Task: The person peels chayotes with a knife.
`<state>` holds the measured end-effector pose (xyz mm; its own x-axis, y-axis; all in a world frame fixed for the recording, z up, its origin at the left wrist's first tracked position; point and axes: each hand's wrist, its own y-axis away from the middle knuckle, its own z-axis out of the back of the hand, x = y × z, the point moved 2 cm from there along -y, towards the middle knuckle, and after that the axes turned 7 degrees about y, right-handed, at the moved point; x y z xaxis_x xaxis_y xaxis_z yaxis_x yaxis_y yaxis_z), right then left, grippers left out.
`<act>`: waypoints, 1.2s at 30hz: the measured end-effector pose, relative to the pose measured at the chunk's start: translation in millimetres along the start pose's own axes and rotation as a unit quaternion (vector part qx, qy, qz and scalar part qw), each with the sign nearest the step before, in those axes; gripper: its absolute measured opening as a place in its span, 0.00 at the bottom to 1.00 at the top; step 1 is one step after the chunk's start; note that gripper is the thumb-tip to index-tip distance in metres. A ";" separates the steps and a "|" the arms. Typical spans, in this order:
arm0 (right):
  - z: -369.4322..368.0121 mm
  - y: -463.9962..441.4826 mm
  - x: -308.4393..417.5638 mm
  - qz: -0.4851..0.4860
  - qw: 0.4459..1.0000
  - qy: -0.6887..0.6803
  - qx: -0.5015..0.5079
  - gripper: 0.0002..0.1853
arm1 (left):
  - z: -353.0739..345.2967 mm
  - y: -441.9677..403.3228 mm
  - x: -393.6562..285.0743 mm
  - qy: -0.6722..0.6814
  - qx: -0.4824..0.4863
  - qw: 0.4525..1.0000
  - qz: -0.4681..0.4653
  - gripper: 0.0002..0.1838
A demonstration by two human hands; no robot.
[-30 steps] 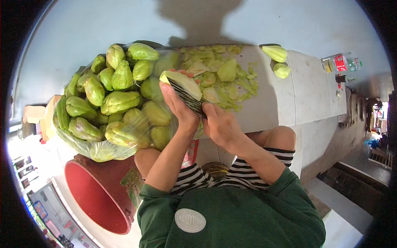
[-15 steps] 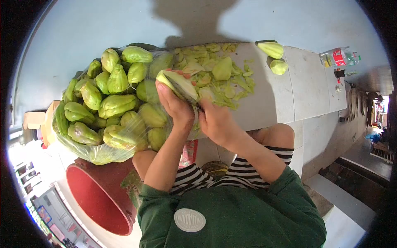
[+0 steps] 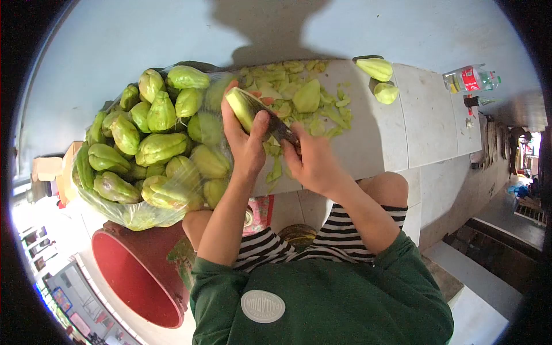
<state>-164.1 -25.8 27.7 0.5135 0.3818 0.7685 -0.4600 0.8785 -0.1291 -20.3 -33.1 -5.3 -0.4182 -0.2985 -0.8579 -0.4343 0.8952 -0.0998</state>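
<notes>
My left hand point(image 3: 246, 138) is wrapped round a pale green chayote point(image 3: 241, 107), its thumb along the near side. In my right hand point(image 3: 313, 158) is the handle of a knife point(image 3: 280, 127), whose dark, broad blade lies against the chayote. Beneath and beyond both hands, green peelings point(image 3: 330, 118) are scattered on the tiled ledge, with a pale chayote point(image 3: 307, 96) lying among them. To the left, a clear plastic bag point(image 3: 138, 217) bulges with many unpeeled chayotes point(image 3: 163, 148).
Two pale chayotes point(image 3: 375, 69) lie against the wall on the right. Farther right is a plastic bottle with a red label point(image 3: 470, 79). A red bucket point(image 3: 129, 282) lies tipped below the bag, left of my legs. A cardboard box point(image 3: 69, 164) stands at far left.
The knife and my right hand have shifted slightly right and down. My left hand has turned the chayote more upright, and its thumb now shows on the near side.
</notes>
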 end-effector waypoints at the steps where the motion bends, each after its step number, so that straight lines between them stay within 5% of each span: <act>1: 3.1 -1.2 -0.9 -0.020 0.999 -0.027 0.014 0.10 | 6.7 -2.8 -1.2 -0.087 0.045 0.995 -0.022 0.32; 2: 5.8 -2.4 -3.0 -0.040 0.997 -0.054 0.027 0.11 | 9.3 -4.2 -1.8 -0.172 0.089 0.980 -0.044 0.35; 9: 20.6 -8.5 -24.4 -0.009 0.995 -0.096 0.028 0.18 | 11.5 -12.4 -15.9 -0.098 0.106 0.989 0.035 0.37; 12: 35.8 -12.5 -26.0 0.003 1.000 -0.013 -0.005 0.16 | 17.0 -13.4 -20.8 -0.109 0.127 0.984 0.060 0.39; 14: 41.5 -14.5 -33.6 -0.112 0.987 -0.111 0.020 0.15 | 9.4 -11.3 -29.7 0.061 0.157 0.978 0.126 0.38; 20: 34.1 -13.9 -25.4 -0.153 0.946 -0.262 0.114 0.12 | 16.7 -20.3 -27.7 0.263 0.071 0.940 0.205 0.34; 36: 19.6 -7.8 -21.9 -0.193 0.912 -0.313 0.179 0.21 | 33.9 -27.1 -31.4 0.237 0.058 0.950 0.193 0.30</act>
<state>-185.8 -46.6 24.2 0.2243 -0.2739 0.9352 -0.5971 0.7198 0.3540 31.6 -36.8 7.2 -0.8526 -0.0303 -0.5217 -0.0951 0.9906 0.0980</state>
